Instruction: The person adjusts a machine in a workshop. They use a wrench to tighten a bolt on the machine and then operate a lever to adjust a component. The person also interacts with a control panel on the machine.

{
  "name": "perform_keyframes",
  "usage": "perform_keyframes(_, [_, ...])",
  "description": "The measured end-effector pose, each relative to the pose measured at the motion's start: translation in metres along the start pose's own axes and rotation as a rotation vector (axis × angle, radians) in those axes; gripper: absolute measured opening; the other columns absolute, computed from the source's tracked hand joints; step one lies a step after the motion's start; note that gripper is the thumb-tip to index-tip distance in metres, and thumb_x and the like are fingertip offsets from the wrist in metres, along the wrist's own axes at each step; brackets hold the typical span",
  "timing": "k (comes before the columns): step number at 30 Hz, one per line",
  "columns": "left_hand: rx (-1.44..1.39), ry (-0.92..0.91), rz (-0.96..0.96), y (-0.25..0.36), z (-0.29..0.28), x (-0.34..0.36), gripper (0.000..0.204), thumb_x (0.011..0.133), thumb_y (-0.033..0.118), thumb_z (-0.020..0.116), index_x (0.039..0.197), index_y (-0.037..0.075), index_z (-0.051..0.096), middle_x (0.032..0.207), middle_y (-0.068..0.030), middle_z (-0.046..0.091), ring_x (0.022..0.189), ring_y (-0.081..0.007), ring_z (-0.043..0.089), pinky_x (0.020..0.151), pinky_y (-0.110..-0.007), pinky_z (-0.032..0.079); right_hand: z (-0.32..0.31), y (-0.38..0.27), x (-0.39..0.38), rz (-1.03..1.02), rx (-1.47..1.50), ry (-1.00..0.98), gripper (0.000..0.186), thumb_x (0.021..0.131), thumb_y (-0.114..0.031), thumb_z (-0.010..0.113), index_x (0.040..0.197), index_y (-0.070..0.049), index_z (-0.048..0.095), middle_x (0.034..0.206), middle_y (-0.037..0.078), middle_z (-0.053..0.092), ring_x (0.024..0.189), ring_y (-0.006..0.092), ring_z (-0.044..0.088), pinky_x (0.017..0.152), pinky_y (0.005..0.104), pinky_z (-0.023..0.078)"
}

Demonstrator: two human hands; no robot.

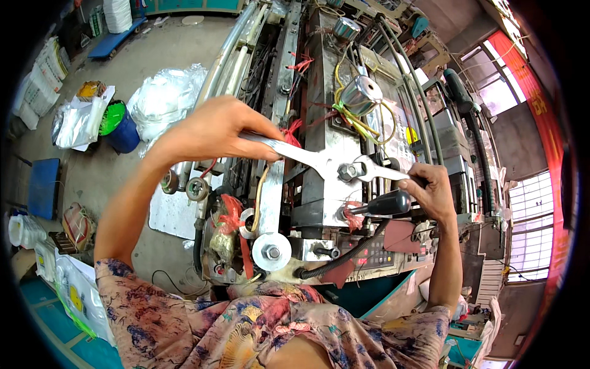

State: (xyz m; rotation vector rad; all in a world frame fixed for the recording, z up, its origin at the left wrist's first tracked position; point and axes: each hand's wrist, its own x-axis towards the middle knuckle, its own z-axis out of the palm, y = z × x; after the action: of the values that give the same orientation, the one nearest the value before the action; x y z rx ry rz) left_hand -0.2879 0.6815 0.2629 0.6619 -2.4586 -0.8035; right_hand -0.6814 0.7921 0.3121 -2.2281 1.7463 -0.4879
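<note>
My left hand is closed around the handle of a large silver open-end wrench. The wrench's jaw lies against the left side of a bolt with a nut on the machine's metal plate. In my right hand is a smaller silver wrench, its head at the right side of the same bolt. Whether either jaw is fully seated, I cannot tell. Just below the wrenches, a black-knobbed lever sticks out to the right, with red plastic film tied near its base.
A shiny metal cylinder with yellow wires stands beyond the bolt. Nearer me are a white round disc, a control panel and a black corrugated hose. On the floor at left are a blue bucket and clear plastic bags.
</note>
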Motion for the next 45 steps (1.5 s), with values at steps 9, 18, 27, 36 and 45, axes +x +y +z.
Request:
perform_keyframes(9, [-0.299,0.379,-0.513,0.005,0.025,-0.174,0.026,0.085,0.014,0.070,0.105,-0.001,0.065,0.072,-0.0014,0.061,0.061,-0.0059,0.053,0.054,-0.023,0.041,0.010,-0.006,-0.052,0.247,0.392,0.247,0.047,0.091,-0.045,0.067,0.068,-0.005,0.056,0.063,-0.005,0.048,0.059,0.0023,0.038,0.052,0.0207,0.025])
perform_keyframes(18, [-0.979,0.162,-0.917,0.032,0.109,-0.296,0.015,0.092,0.004,0.057,0.105,-0.004,0.054,0.073,-0.0069,0.065,0.051,-0.0089,0.056,0.046,-0.023,0.046,0.039,-0.024,-0.072,0.350,0.718,0.386,0.038,0.101,-0.035,0.055,0.074,-0.009,0.053,0.060,-0.006,0.042,0.048,0.0021,0.028,0.044,0.0198,0.018])
perform_keyframes(27, [-0.949,0.001,-0.885,-0.009,0.156,-0.286,0.031,0.095,0.007,0.049,0.125,-0.004,0.050,0.077,-0.0056,0.062,0.049,-0.0097,0.056,0.045,-0.024,0.045,0.059,-0.062,-0.085,0.402,1.013,0.414,0.042,0.104,-0.040,0.042,0.081,-0.007,0.053,0.052,-0.006,0.028,0.045,0.0056,0.024,0.043,0.0221,0.020])
perform_keyframes(36, [-0.450,0.068,-0.627,-0.034,0.189,-0.214,0.026,0.089,0.007,0.055,0.111,-0.004,0.063,0.071,-0.0239,0.063,0.064,-0.0393,0.062,0.061,-0.045,0.048,0.076,-0.085,-0.104,0.403,0.967,0.439,0.042,0.105,-0.038,0.041,0.083,-0.005,0.054,0.052,-0.006,0.029,0.045,0.0055,0.024,0.044,0.0226,0.020])
perform_keyframes(45, [-0.915,0.004,-0.781,-0.076,0.232,-0.168,0.039,0.095,0.020,0.063,0.128,0.003,0.051,0.114,-0.0055,0.062,0.098,-0.0115,0.059,0.087,-0.028,0.049,0.101,-0.071,-0.125,0.405,0.983,0.485,0.048,0.101,-0.040,0.050,0.072,-0.002,0.054,0.049,-0.004,0.034,0.045,0.0052,0.029,0.044,0.0223,0.022])
